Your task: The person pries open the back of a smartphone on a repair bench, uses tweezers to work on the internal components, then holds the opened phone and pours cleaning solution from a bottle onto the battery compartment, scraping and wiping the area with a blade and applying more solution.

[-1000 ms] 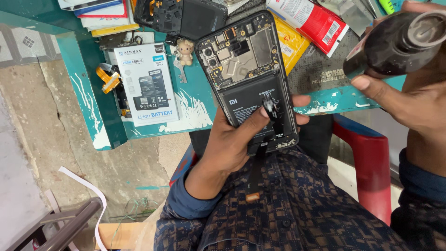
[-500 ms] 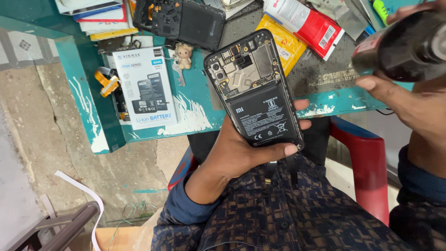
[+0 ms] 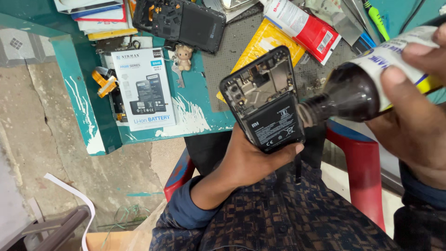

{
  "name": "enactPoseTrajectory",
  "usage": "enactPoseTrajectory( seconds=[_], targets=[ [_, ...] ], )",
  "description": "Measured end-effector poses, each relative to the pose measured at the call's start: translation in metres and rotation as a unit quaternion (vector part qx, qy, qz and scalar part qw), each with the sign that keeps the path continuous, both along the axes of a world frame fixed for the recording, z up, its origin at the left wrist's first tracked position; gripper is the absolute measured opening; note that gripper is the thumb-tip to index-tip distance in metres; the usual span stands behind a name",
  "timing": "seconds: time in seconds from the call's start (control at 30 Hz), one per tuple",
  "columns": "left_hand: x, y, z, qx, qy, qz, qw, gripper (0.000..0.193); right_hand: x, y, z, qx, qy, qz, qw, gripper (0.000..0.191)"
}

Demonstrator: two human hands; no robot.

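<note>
My left hand (image 3: 248,160) grips an opened black phone (image 3: 262,100) from below, back cover off, black battery and circuit board facing up. My right hand (image 3: 413,116) holds a dark bottle (image 3: 357,90) with a white label, tilted so its narrow neck points at the phone's right edge beside the battery. The neck nearly touches the phone; whether they meet is unclear.
A teal workbench (image 3: 195,116) carries a white battery box (image 3: 145,88), another dismantled black phone (image 3: 186,18), a red and white packet (image 3: 304,28), a yellow pouch (image 3: 267,42), a small figurine keyring (image 3: 184,56) and tools. A red plastic chair (image 3: 360,162) stands beneath me.
My left hand has lowered the phone and shifted it right. The bottle has swung down from the upper right, so its neck now reaches the phone's edge.
</note>
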State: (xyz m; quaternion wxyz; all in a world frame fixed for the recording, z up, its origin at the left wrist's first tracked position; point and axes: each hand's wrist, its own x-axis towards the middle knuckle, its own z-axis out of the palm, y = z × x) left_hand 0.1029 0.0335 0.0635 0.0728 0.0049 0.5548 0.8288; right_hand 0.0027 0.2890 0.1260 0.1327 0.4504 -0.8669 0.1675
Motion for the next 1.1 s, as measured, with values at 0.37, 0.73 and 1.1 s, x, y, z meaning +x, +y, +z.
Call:
enactPoseTrajectory(
  seconds=[0.37, 0.73, 1.1],
  targets=[
    [0.004, 0.005, -0.003, -0.174, -0.009, 0.075, 0.982, 0.023, 0.002, -0.025, 0.024, 0.135, 0.211, 0.110, 0.962, 0.043],
    [0.001, 0.004, -0.002, -0.155, 0.036, 0.112, 0.981, 0.021, -0.006, -0.040, 0.030, 0.135, 0.307, 0.177, 0.925, 0.041],
    [-0.003, 0.003, -0.003, -0.156, 0.044, 0.118, 0.980, 0.024, -0.011, -0.053, 0.039, 0.133, 0.362, 0.210, 0.898, 0.031]
  ],
)
